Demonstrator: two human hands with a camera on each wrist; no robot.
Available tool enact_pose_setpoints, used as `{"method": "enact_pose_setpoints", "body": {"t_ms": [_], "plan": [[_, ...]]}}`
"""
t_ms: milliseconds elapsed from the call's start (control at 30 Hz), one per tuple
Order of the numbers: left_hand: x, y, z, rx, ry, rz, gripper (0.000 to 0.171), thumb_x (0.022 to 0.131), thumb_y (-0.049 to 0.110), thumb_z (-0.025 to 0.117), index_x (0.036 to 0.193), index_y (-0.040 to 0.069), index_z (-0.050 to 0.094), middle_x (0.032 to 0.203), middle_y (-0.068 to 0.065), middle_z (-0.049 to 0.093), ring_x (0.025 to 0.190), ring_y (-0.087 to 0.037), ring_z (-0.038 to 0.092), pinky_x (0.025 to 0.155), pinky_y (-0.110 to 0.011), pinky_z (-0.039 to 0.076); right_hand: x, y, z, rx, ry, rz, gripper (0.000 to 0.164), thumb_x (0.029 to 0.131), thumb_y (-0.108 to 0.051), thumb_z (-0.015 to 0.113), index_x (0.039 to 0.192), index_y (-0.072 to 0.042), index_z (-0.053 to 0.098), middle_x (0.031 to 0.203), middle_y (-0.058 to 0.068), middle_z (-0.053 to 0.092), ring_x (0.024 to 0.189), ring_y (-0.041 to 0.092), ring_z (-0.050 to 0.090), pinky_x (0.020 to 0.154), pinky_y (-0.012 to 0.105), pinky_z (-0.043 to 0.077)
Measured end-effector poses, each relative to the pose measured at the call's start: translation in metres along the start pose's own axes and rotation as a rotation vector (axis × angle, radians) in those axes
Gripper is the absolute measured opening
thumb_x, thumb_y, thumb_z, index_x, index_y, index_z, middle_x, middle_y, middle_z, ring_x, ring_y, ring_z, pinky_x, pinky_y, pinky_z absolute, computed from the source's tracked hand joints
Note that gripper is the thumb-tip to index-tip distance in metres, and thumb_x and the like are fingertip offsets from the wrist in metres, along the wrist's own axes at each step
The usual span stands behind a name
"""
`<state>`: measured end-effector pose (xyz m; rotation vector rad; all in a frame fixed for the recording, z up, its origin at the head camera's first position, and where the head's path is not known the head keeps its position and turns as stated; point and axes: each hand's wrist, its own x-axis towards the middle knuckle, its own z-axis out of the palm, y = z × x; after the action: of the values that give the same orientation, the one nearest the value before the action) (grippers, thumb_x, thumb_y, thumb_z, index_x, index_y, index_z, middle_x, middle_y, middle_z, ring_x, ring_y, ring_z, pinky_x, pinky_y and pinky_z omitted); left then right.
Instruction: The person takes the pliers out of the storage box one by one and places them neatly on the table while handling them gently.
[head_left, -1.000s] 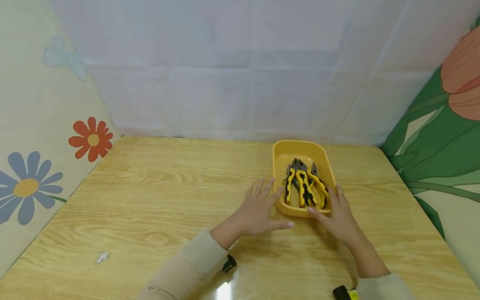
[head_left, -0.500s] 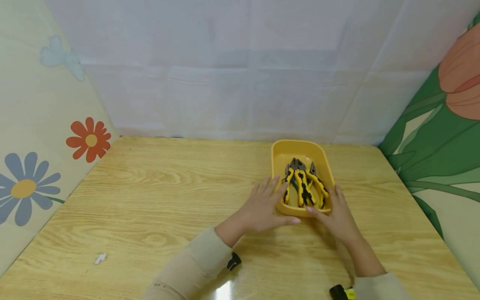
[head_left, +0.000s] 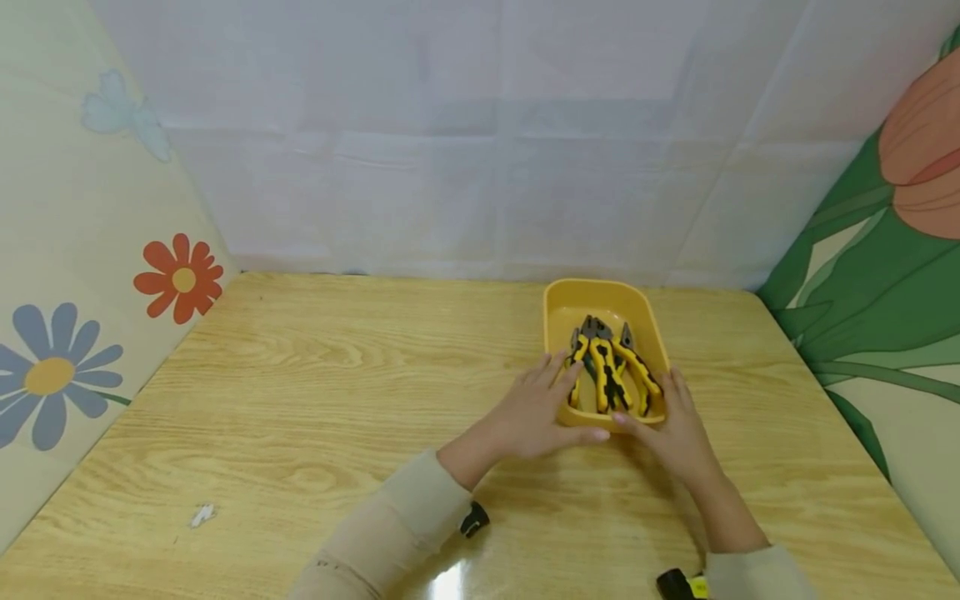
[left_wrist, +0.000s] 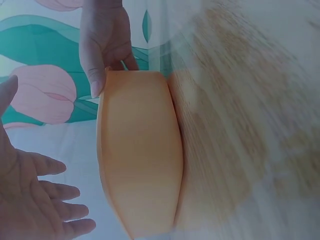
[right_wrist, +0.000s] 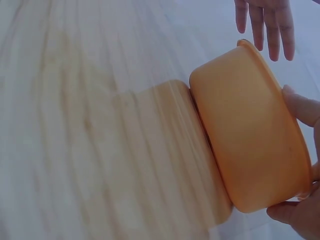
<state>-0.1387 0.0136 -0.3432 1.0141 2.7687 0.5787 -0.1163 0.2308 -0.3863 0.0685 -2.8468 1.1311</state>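
A yellow plastic bin (head_left: 558, 317) stands on the wooden table, right of centre in the head view. Inside lie several pairs of pliers (head_left: 603, 375) with yellow-and-black handles, jaws toward the back. My right hand (head_left: 678, 437) grips the bin's near right corner, thumb at the front rim and fingers along the right side. Spread and fairly straight, the fingers of my left hand (head_left: 528, 417) are beside the near left corner. In the left wrist view, a gap shows between that hand (left_wrist: 35, 195) and the bin wall (left_wrist: 140, 150); it holds nothing.
The wooden table (head_left: 337, 400) meets a white sheet (head_left: 420, 183) at the back. Panels painted with flowers (head_left: 183, 279) stand left and right. A small white scrap or mark (head_left: 202, 515) is at the table's front left.
My left hand has moved a little to the right and forward, closer to the bin's near left corner. My right hand and the bin have stayed nearly in place.
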Motion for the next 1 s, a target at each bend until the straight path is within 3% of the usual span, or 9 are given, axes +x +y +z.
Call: {"method": "enact_pose_setpoints", "body": {"t_ms": [333, 700, 1000], "plan": [[0.003, 0.003, -0.001, -0.134, -0.030, 0.009, 0.083, 0.077, 0.066, 0.035, 0.139, 0.016, 0.011, 0.143, -0.007, 0.000, 0.128, -0.024, 0.002, 0.101, -0.044, 0.013, -0.001, -0.001, 0.000, 0.002, 0.007, 0.011, 0.097, 0.076, -0.041, 0.062, 0.136, 0.003, 0.000, 0.139, 0.025, -0.005, 0.120, 0.049, 0.004, 0.091, 0.063, 0.013], [0.011, 0.006, 0.000, -0.183, -0.030, 0.000, 0.086, 0.076, 0.068, 0.034, 0.139, 0.013, 0.013, 0.143, -0.005, 0.000, 0.128, -0.024, 0.003, 0.101, -0.042, 0.014, -0.004, 0.000, 0.000, -0.023, 0.020, 0.014, 0.096, 0.076, -0.044, 0.060, 0.136, 0.003, 0.001, 0.139, 0.021, -0.009, 0.121, 0.047, 0.001, 0.093, 0.061, 0.010], [0.021, 0.005, 0.000, -0.263, -0.050, -0.027, 0.085, 0.077, 0.064, 0.040, 0.138, 0.010, 0.017, 0.143, -0.009, 0.005, 0.128, -0.026, 0.011, 0.100, -0.041, 0.018, -0.004, 0.000, -0.001, -0.054, 0.012, 0.022, 0.096, 0.077, -0.046, 0.058, 0.135, 0.005, 0.000, 0.139, 0.021, -0.010, 0.121, 0.048, 0.002, 0.093, 0.061, 0.011]]}}
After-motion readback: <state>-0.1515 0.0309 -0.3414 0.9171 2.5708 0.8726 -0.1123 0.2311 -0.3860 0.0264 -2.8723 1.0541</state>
